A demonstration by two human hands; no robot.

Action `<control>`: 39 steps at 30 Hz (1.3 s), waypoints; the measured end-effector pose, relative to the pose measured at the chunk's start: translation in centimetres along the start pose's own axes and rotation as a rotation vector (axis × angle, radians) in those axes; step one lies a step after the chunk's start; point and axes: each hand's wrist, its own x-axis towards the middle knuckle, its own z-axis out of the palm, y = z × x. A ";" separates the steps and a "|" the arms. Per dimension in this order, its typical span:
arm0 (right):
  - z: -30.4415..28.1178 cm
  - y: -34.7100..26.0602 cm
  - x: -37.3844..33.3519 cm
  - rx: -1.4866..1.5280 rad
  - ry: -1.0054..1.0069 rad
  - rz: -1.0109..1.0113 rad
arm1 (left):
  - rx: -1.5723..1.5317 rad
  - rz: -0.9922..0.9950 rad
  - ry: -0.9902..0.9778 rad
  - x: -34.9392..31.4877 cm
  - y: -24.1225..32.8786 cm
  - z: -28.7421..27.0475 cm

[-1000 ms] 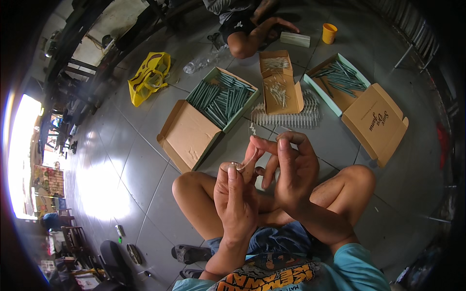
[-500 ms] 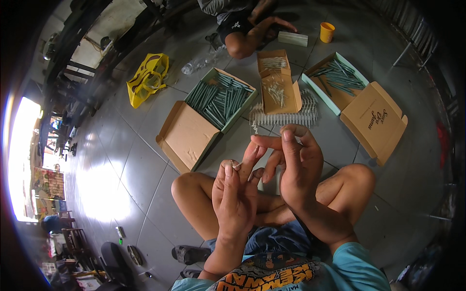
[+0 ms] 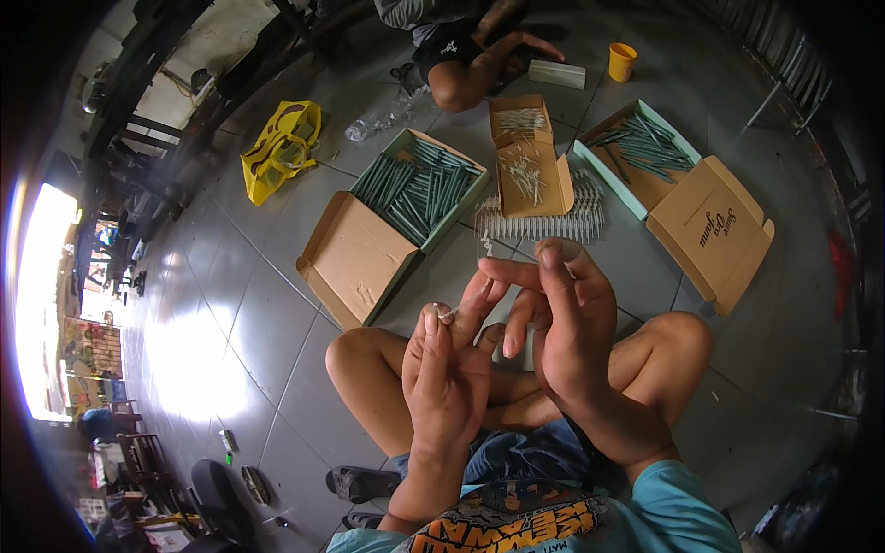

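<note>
My left hand [image 3: 447, 373] is raised over my crossed legs, its thumb bent against a fingertip. A small whitish, see-through piece [image 3: 444, 313] is pinched there, too small to name. Close by on the right, my right hand [image 3: 576, 327] is closed, with its index finger reaching across to the left hand's fingertip. Whatever may lie between those touching fingertips is hidden. Just beyond them shows a small white squiggly piece [image 3: 487, 244]; I cannot tell whether it is held. Behind the hands, a rack of clear upright pieces [image 3: 539, 224] sits on the floor.
An open box of dark green sticks [image 3: 419, 189] lies ahead left, another box of green sticks [image 3: 645, 147] ahead right. Between them is a small cardboard box [image 3: 551, 198] of thin white pieces. Farther off are a yellow bag [image 3: 281, 152], an orange cup [image 3: 621, 63] and another person [image 3: 466, 69].
Both hands stay nearly in place. The left thumb and the whitish piece have shifted slightly, and the right hand's lower fingers have drawn a little away from the left hand.
</note>
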 end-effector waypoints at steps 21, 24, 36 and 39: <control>-0.3 -1.3 0.1 0.128 0.000 0.220 | -0.123 -0.105 -0.032 0.3 0.2 -1.1; -0.5 -1.4 0.1 0.128 -0.018 0.249 | -0.153 -0.127 0.010 0.4 0.5 -0.4; -0.7 -1.9 0.1 0.195 -0.050 0.333 | -0.200 -0.140 0.009 0.3 0.6 -0.7; -0.7 -1.7 0.1 0.159 -0.043 0.270 | -0.203 -0.137 0.043 0.2 0.5 -0.7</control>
